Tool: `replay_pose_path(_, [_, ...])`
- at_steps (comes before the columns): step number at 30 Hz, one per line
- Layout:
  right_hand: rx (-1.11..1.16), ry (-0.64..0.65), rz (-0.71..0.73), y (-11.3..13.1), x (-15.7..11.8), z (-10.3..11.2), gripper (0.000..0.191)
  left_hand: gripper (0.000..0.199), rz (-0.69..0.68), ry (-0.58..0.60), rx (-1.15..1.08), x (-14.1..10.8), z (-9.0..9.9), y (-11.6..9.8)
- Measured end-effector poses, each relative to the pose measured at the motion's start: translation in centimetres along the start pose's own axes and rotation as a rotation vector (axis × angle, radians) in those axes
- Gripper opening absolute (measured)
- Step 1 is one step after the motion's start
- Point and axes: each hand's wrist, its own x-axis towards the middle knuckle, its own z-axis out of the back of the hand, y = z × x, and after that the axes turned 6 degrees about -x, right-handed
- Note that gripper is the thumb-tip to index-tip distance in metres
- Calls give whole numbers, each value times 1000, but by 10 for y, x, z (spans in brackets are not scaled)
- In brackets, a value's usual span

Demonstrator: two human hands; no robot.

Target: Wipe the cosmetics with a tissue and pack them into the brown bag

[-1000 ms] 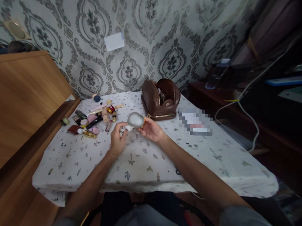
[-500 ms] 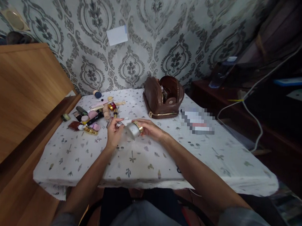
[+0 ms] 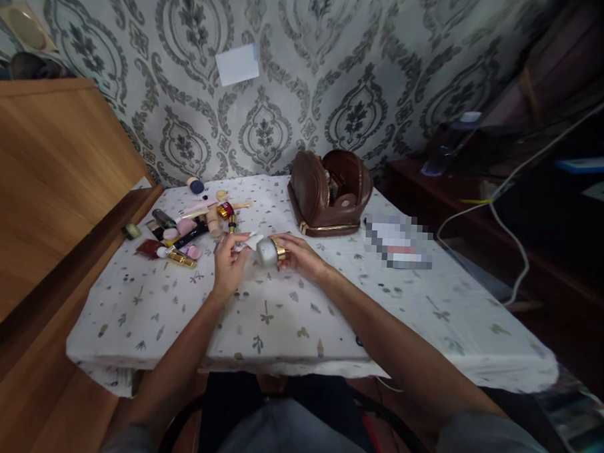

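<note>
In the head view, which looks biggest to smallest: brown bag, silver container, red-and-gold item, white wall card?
1. Brown bag
2. White wall card
3. Silver container; held nearer, so true size unsure
4. Red-and-gold item

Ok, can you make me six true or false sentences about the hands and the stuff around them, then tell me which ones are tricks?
1. The left hand holds a white thing. True.
2. The right hand holds a pair of scissors. False: the right hand holds a silver container with a gold band.
3. Makeup items lie to the left of the brown bag. True.
4. The brown bag is zipped shut. False: the brown bag gapes open.
5. A pale sheet is on the patterned wall. True.
6. The tablecloth is plain black. False: the tablecloth is white with little prints.
</note>
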Motion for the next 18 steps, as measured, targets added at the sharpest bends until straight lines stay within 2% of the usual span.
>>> replay_pose_path(10, [267, -106, -26, 0, 8, 12, 16, 11, -213, 155, 70, -7, -4, -5])
replay_pose_path(13, [311, -98, -65, 1, 9, 14, 16, 12, -191, 145, 98, -5, -3, -4])
replay_pose_path(18, [265, -11, -52, 2, 4, 8, 23, 14, -36, 81, 91, -3, 2, -1])
